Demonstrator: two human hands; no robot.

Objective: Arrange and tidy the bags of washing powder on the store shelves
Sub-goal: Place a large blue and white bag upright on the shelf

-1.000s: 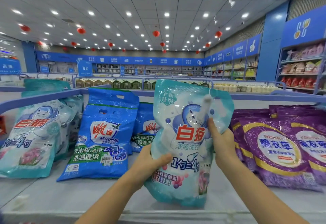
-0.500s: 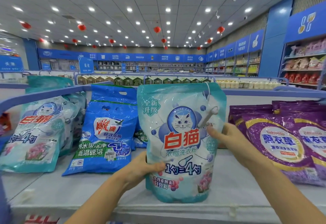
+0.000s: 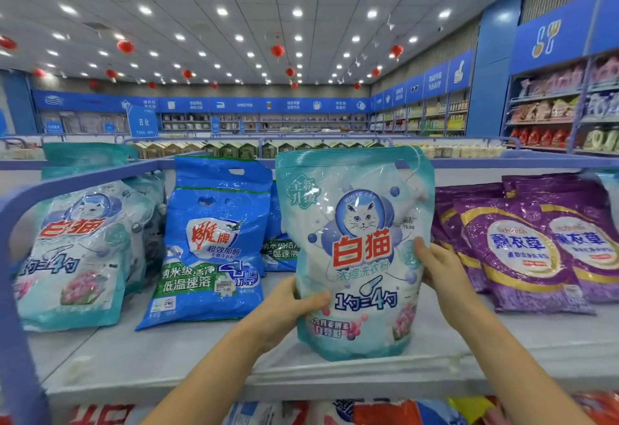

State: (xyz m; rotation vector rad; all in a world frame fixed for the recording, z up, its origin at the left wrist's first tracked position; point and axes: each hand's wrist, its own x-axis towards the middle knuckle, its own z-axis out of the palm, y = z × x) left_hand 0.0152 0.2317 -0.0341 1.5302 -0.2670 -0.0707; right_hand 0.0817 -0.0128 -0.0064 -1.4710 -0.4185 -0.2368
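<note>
**Cat bag straightened up since a second ago**

It was leaning then. Now the white-cat bag (image 3: 355, 250) stands square and faces out, its bottom on or just above the shelf (image 3: 201, 357), in the gap between the blue bag (image 3: 211, 244) and the purple bags (image 3: 516, 250). Grip-wise, the left hand (image 3: 284, 310) wraps its lower left edge and the right hand (image 3: 438, 270) clasps the right edge. I'd say it's nearly placed, just needs letting go. The matching teal bags (image 3: 77, 250) at far left look slumped.

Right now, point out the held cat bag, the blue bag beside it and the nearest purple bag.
Held cat bag (image 3: 361, 250): head view, red lettering.
Blue bag (image 3: 214, 238): head view, white logo patch.
Nearest purple bag (image 3: 517, 248): head view, white label oval.
</note>
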